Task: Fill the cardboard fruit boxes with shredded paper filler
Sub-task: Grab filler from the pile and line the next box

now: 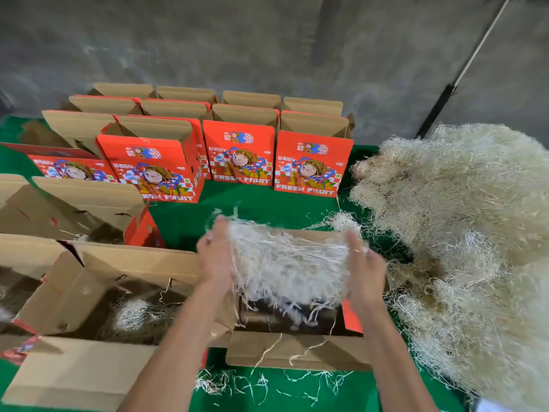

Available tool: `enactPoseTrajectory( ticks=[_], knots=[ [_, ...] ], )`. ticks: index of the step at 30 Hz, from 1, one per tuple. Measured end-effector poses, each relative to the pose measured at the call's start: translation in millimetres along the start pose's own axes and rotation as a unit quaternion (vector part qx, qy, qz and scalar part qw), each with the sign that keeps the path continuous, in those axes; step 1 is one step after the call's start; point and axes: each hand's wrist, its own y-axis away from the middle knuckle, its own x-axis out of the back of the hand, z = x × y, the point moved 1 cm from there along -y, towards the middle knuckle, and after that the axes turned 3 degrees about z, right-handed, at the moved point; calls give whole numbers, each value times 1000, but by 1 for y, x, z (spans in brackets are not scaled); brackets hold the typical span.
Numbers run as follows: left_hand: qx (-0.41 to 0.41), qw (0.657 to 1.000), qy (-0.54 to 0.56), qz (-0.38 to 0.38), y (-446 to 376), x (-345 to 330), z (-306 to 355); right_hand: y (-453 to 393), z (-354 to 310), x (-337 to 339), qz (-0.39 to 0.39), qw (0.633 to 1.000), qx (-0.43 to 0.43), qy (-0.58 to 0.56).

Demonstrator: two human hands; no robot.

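A rough grey concrete wall (237,40) fills the upper part of the view, mottled with paler and darker patches and a broad dark vertical streak right of centre. Against it on the right leans a long thin pole (481,43), pale along its upper length and dark near its lower end, tilted so its top runs toward the upper right corner. Below the wall spreads a table (252,200) covered in bright green cloth. The light is even and dim, without sharp shadows.

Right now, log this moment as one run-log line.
both hands: left hand and right hand hold shredded paper clump | over open box | big pile at right
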Motion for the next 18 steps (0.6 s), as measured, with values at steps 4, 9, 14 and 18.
enactPoseTrajectory(
  ticks=[4,9,14,18],
  knots=[
    [79,997,-13,-22,-11,7,3,-14,4,25,4,997,-60,-41],
    [153,963,-59,-213,27,-21,-5,1,7,-3,-192,948,-202,-155],
    [167,949,-128,-236,34,-17,-30,6,15,5,-262,937,-228,-42],
    [93,925,-308,-203,31,-1,-52,16,14,12,-253,933,-195,166]
  ],
)
